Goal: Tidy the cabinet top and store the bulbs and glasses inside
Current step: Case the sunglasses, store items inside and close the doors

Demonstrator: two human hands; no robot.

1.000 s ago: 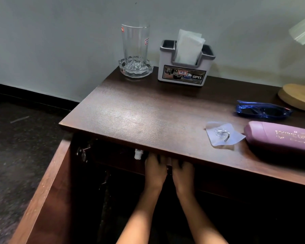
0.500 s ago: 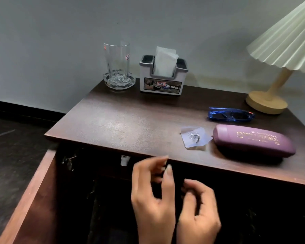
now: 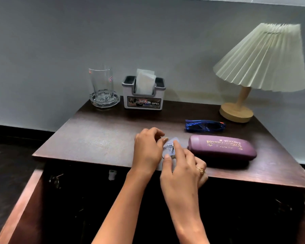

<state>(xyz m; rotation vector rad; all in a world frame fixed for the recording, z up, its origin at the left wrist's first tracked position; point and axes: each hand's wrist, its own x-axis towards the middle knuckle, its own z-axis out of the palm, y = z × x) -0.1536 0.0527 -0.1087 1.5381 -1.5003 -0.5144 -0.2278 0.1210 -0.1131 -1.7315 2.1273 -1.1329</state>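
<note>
A clear adhesive hook on its transparent sheet lies near the front of the dark wooden cabinet top. My right hand pinches it, index finger across the sheet and thumb at its near edge. My left hand rests beside it with fingers apart, thumb tip touching the sheet's left corner. Blue folded glasses lie behind a purple glasses case, just right of my hands. No bulb is in sight.
A tall drinking glass stands in a glass ashtray at the back left, next to a tissue holder. A pleated lamp occupies the back right. The cabinet's left door hangs open; the inside is dark.
Both hands have come out from under the cabinet top and up onto it, landing on the clear hook. The view has tilted up, bringing the whole lamp into sight.
</note>
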